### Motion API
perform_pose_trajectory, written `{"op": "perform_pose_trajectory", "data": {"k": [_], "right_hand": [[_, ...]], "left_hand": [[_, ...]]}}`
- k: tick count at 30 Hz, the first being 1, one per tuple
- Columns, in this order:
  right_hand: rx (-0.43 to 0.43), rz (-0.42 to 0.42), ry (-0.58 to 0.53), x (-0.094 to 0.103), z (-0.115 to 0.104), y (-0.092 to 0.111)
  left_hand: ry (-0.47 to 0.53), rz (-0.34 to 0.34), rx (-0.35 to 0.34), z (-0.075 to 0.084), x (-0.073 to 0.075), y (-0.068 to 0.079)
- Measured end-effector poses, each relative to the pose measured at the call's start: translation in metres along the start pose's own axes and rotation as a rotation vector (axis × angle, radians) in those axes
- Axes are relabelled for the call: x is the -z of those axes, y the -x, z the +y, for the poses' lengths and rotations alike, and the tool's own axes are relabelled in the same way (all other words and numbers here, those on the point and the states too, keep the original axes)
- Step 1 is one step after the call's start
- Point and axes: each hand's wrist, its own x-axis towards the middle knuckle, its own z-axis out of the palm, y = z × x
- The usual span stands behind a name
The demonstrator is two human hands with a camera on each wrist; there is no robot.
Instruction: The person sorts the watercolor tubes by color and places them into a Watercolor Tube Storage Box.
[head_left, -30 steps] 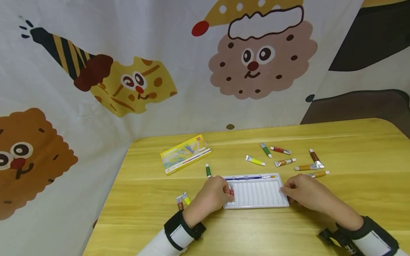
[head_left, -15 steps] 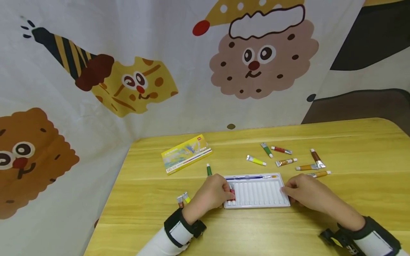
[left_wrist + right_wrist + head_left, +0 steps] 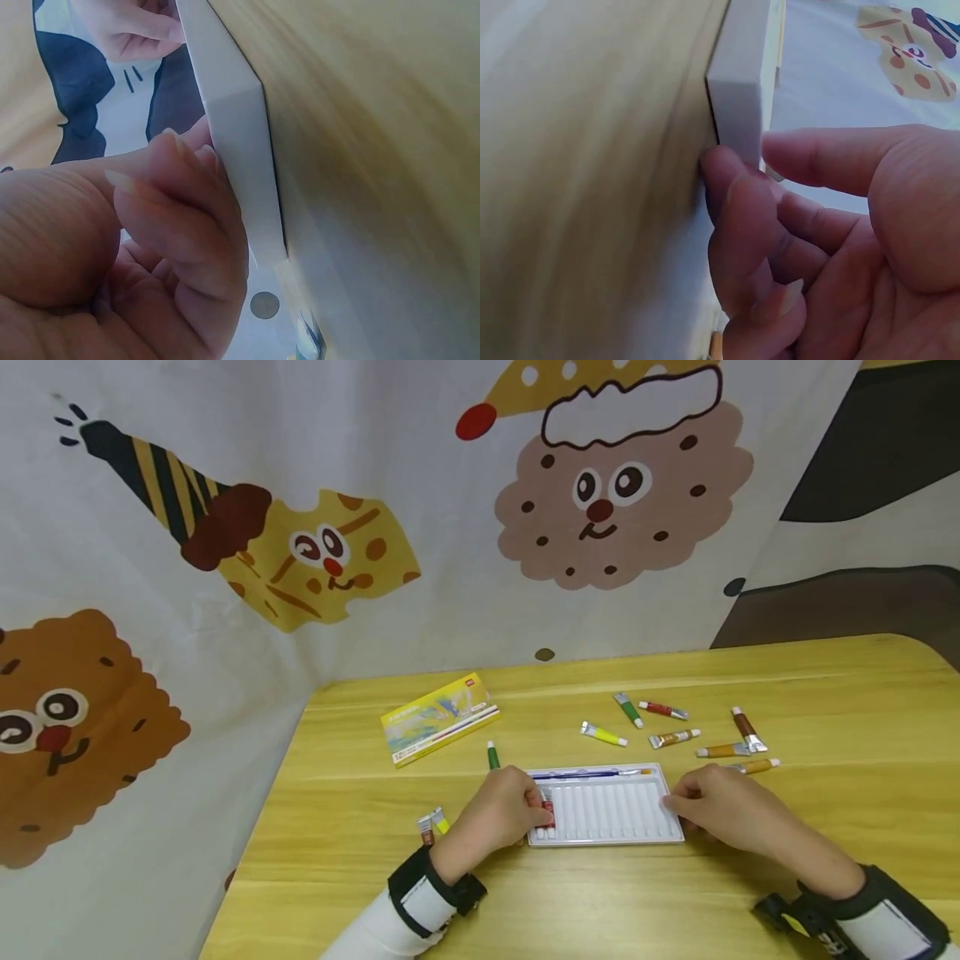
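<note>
Right hand [image 3: 723, 802] pinches tray [image 3: 611, 810]; left hand [image 3: 495, 803], fingers curled at a red tube [image 3: 549, 810], grip unclear, partly hides a green tube [image 3: 492, 755]. Box [image 3: 441, 718] and yellow tube [image 3: 603, 734] lie beyond.

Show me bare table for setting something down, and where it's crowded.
Bare: the table in front of the white tray, between the forearms; the patch between the yellow box and the yellow tube behind the tray. Crowded: behind the right hand, where tubes cluster; right of them it's bare again.
</note>
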Motion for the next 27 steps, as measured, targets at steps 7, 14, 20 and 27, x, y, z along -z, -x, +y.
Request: {"op": "perform_pose_trajectory", "data": {"k": [7,14,20,27], "right_hand": [[0.117,0.168,0.126,0.025,0.005,-0.01],[0.137,0.243,0.169,0.054,0.011,-0.035],[0.151,0.234,0.284,0.057,0.023,-0.062],[0.183,0.215,0.357,0.056,0.03,-0.082]], "left_hand": [[-0.04,0.019,-0.007,0.002,-0.002,-0.001],[-0.041,0.002,0.017,0.003,0.0,0.0],[-0.047,0.021,0.002,0.004,0.006,0.003],[-0.1,0.043,0.002,0.004,0.014,0.005]]}}
